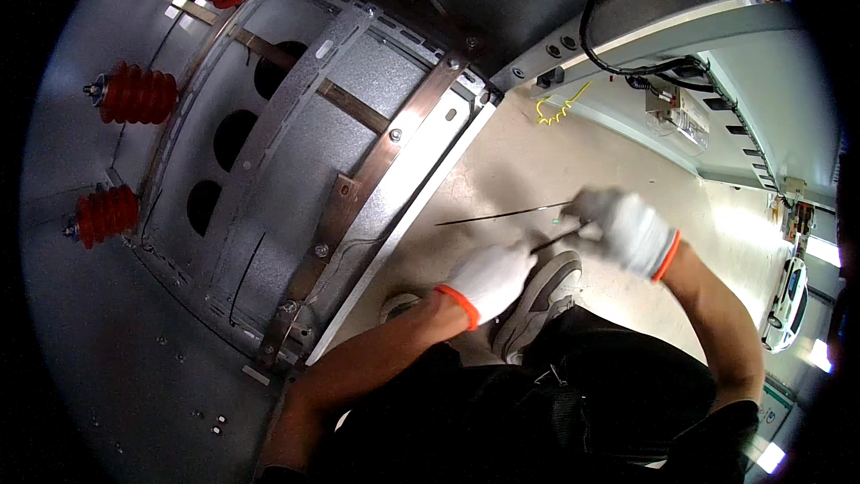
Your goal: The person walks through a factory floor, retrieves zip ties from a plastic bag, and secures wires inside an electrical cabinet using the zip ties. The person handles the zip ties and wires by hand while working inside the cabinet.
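Observation:
My left hand [493,282], in a white glove with an orange cuff, is closed around one end of a thin black strip [561,240]. The strip spans the short gap to my right hand [623,229], gloved the same way and closed on its other end. Motion blurs the right glove, so its fingers are hard to make out. A longer thin black length [502,214] runs leftward from the right hand above the floor. Whether it is one piece with the strip, and whether it is wire or a cable tie, I cannot tell.
At left stands an open metal cabinet with red ribbed insulators [136,95] and a copper bar [367,175] along its edge. A black cable [587,31] hangs from the frame at upper right. A yellow coiled cord [560,109] lies beyond my hands. My shoe [540,305] is below them.

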{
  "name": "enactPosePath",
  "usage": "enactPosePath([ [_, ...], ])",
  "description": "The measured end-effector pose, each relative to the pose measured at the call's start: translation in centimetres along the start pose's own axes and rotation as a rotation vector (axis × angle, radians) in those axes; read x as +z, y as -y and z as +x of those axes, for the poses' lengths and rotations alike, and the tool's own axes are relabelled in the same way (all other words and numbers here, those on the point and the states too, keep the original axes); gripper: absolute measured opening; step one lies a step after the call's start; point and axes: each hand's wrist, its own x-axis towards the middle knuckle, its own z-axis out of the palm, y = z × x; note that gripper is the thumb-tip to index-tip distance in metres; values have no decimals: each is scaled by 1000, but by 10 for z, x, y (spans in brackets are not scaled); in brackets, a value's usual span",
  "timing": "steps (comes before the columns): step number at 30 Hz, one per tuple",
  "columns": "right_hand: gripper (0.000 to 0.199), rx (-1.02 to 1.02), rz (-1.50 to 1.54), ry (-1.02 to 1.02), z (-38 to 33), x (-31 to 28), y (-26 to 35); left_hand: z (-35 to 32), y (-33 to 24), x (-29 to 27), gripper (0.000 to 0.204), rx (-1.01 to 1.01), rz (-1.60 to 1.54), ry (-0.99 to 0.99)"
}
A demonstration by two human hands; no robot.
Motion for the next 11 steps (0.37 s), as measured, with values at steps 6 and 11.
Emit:
enactPosePath([
  [6, 42, 758, -87, 143, -31, 102, -143, -24, 60, 33, 45, -108, -440, -66],
  [11, 39, 764, -237, 101, -9, 150, -146, -38, 68, 26, 44, -255, -479, 14],
])
